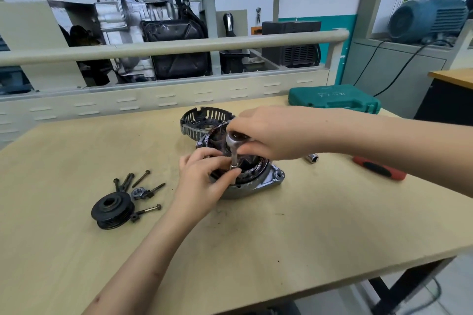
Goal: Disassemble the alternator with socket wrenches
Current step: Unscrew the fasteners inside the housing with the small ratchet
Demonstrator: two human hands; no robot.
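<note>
Toward the tabletop's point(256, 250) left edge, the pulley point(112, 210) and loose bolts point(143, 186) are lying. At its middle, the left hand point(204, 179) is pinching the socket wrench's point(234, 151) shaft inside the alternator point(256, 181), the right hand point(276, 133) curling its grip around the wrench head. If the socket is sitting crooked, it could slip and round the fastener.

Two bare forearms with no sleeves, a left hand point(202, 176) and right hand point(271, 133) without gloves, rings or watch.
</note>
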